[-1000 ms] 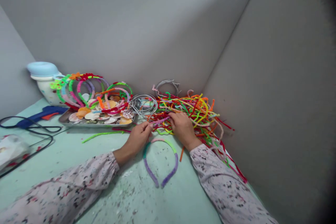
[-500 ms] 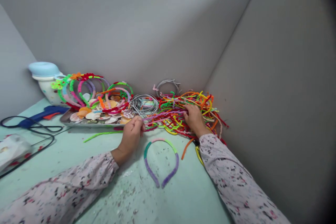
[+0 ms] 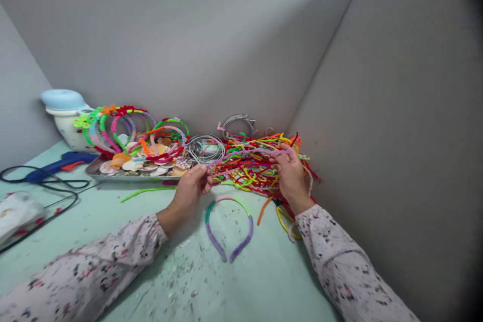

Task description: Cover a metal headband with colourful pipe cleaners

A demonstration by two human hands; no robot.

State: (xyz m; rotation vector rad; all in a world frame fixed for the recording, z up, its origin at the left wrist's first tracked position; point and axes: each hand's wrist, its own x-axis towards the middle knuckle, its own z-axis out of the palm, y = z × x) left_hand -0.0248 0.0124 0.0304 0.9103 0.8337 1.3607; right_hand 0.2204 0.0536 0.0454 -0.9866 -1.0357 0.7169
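My left hand [image 3: 192,187] pinches one end of a light purple pipe cleaner [image 3: 249,153]. My right hand [image 3: 290,173] grips its other end, raised just above a tangled pile of coloured pipe cleaners [image 3: 252,167] in the corner. The strand is stretched between the two hands. Below them a headband [image 3: 228,226] wrapped in purple, teal, pink and green fuzz lies flat on the green table [image 3: 234,292].
A metal tray [image 3: 132,175] of shells carries several decorated headbands [image 3: 124,128]. Bare wire headbands [image 3: 206,148] lie beside it. A blue glue gun [image 3: 56,165] with black cable, a white jar [image 3: 66,115] and a green pipe cleaner [image 3: 145,192] sit at left. Grey walls close the corner.
My right hand has moved right and lifted off the pile, drawing the purple pipe cleaner out taut. My left hand shifted slightly left and kept its pinch on the other end.
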